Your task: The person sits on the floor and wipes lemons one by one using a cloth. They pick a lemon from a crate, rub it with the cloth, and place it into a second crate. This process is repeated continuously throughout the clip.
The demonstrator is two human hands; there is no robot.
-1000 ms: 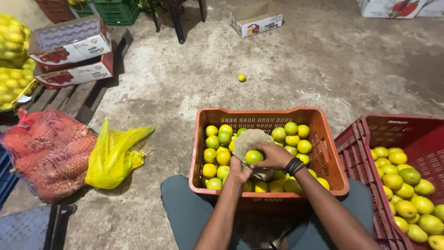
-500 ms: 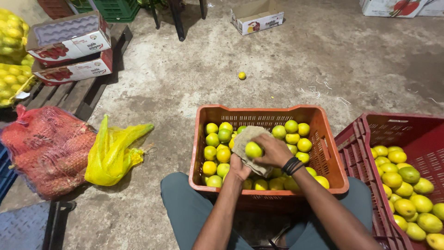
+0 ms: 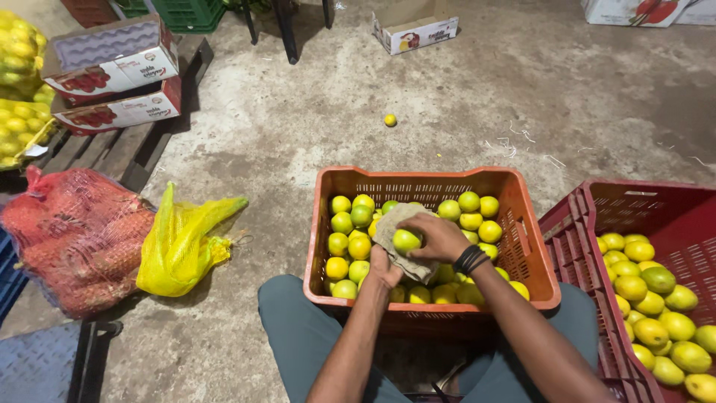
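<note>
My right hand (image 3: 440, 237) is closed around a yellow-green citrus fruit (image 3: 406, 240), fingers curled over its right side, with dark bands on that wrist. My left hand (image 3: 385, 267) sits just below, at about 7 o'clock from the fruit, gripping the lower edge of a grey-beige cloth (image 3: 394, 224) that wraps under and behind the fruit. Both hands and the fruit are above the middle of the orange crate (image 3: 522, 224), which rests on the floor in front of my knees and is loaded with more yellow and green fruit on every side of the cloth.

At 3 o'clock from that crate, touching its right wall, stands a red crate (image 3: 589, 246), also holding yellow-green fruit along its right half. At 9 o'clock, well apart on the concrete floor (image 3: 313, 134), lies a crumpled yellow mesh bag (image 3: 183, 242), and just left of it a red mesh sack (image 3: 74, 235), full and bulging. At 12 o'clock a single loose fruit (image 3: 390, 120) sits alone on the floor. Stacked cardboard boxes (image 3: 115, 75) lie at 10 o'clock on a wooden pallet.
</note>
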